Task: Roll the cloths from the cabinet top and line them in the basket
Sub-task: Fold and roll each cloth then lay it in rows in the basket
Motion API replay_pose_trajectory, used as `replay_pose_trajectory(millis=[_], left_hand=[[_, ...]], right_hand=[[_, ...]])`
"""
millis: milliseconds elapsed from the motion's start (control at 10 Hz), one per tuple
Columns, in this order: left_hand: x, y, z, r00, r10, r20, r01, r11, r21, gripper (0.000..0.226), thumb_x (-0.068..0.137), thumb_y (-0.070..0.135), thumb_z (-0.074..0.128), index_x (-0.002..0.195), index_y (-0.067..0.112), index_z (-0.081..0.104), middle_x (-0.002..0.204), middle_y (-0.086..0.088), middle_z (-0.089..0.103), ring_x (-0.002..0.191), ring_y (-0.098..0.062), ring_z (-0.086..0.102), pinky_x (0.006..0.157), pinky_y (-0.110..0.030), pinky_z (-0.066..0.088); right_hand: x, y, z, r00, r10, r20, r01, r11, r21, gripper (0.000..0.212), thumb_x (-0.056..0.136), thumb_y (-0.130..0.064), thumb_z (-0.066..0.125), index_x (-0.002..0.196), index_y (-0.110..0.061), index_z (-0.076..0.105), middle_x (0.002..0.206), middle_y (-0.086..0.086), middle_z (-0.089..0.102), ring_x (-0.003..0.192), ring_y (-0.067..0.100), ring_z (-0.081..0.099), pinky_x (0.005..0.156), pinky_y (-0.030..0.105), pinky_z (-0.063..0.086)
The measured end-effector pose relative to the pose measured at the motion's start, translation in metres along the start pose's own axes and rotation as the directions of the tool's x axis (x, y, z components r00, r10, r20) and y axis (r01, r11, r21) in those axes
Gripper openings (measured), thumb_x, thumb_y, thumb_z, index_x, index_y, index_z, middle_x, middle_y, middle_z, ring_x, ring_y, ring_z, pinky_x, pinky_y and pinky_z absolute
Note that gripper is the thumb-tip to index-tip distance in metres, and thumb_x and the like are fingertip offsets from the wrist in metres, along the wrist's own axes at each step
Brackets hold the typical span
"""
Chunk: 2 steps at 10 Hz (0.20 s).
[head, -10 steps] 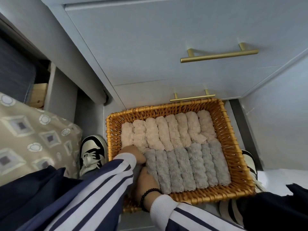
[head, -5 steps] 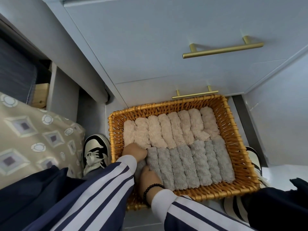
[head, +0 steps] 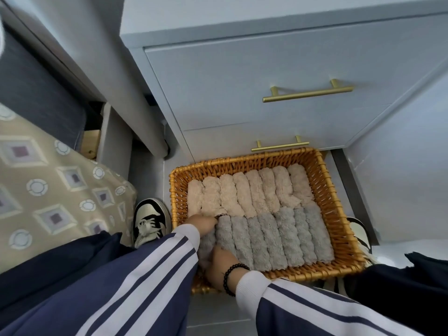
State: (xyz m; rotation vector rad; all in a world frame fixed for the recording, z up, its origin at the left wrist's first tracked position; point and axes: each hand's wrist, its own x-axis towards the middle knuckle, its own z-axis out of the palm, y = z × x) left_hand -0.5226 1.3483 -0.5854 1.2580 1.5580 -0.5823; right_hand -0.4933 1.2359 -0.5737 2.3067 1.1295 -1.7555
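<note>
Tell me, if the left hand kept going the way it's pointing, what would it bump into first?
The left hand points toward the far right, along the seam between the rows. It likely meets the beige rolled cloths almost at once, though depth is hard to judge.

No text, label, brand, number or sign could be read anywhere in the frame.
</note>
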Motion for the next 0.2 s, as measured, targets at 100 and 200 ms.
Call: replay_pose_trajectory(millis=[100,200], left_hand=[[-0.014,-0.004,0.002,0.997,0.032,-0.074,-0.025,0.995,0.095,0.049,0.097,0.033,0.046,0.135,0.003,0.047,0.138,-0.017,0.050,0.121,-0.033,0.051,0.098,-0.035,0.046],[-0.040,-0.008,0.003,0.994,0.073,-0.079,-0.062,0.988,0.140,0.042,0.100,0.022,0.041,0.132,-0.003,0.050,0.136,-0.022,0.052,0.122,-0.035,0.051,0.096,-0.036,0.044]], right_hand=[[-0.020,0.004,-0.012,0.997,-0.077,-0.008,0.077,0.997,-0.005,0.038,0.101,-0.022,0.040,0.135,-0.004,0.043,0.137,0.015,0.048,0.124,0.029,0.048,0.100,0.032,0.039],[-0.040,0.012,-0.019,0.995,-0.088,-0.049,0.088,0.996,0.014,0.032,0.098,-0.019,0.045,0.125,-0.005,0.053,0.128,0.015,0.056,0.117,0.028,0.053,0.090,0.026,0.042]])
